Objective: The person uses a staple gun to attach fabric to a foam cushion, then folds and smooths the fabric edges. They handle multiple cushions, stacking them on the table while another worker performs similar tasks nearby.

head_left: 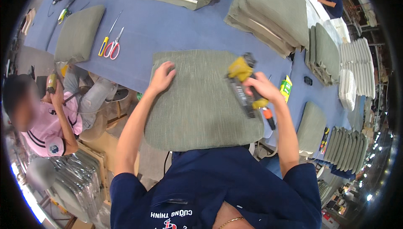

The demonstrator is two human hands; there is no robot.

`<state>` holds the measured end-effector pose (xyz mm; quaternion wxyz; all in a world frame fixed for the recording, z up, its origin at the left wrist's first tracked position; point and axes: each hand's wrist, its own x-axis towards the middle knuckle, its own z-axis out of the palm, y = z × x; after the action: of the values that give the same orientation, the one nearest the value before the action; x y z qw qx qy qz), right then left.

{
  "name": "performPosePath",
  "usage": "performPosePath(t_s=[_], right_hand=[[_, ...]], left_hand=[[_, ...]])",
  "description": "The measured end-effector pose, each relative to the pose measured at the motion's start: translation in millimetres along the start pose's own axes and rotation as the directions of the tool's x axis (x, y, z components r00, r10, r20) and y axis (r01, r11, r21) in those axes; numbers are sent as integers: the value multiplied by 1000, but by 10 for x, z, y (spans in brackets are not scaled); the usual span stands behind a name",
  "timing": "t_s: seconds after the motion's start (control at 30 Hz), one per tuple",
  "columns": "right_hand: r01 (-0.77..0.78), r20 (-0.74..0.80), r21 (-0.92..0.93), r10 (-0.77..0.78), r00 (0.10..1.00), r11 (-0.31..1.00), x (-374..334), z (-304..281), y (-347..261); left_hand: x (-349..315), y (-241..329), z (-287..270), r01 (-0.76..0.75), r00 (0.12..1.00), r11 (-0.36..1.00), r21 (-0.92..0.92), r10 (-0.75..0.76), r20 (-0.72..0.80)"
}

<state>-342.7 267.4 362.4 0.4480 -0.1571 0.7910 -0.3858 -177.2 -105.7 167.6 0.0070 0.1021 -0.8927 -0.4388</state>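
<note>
A grey-green fabric-covered seat cushion (195, 98) lies in front of me, its near edge against my body. My left hand (163, 77) rests on the cushion's upper left part, holding nothing, its thumb apart from the fingers. With my right hand (264, 89) I grip the handle of a yellow and black staple gun (241, 70), which is over the right side of the cushion and slightly blurred. An orange and black piece (268, 117) shows just below the gun's handle; whether it joins the gun I cannot tell.
Scissors (112, 49) and a yellow-handled screwdriver (103, 46) lie on the blue table (138, 35) at left. Cushion stacks (268, 10) stand at the far right. A green-yellow box (286, 87) is beside my right forearm. A seated co-worker (54, 119) holds a tool at left.
</note>
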Motion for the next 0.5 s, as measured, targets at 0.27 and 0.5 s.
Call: performPosePath(t_s=[0.27, 0.5], right_hand=[[-462, -628, -309, 186, 755, 831, -1318, -342, 1928], [-710, -743, -296, 312, 591, 639, -818, 342, 2578]], left_hand=[[-2160, 927, -873, 87, 990, 995, 44, -82, -112], [-2114, 1691, -690, -195, 976, 922, 335, 217, -31]])
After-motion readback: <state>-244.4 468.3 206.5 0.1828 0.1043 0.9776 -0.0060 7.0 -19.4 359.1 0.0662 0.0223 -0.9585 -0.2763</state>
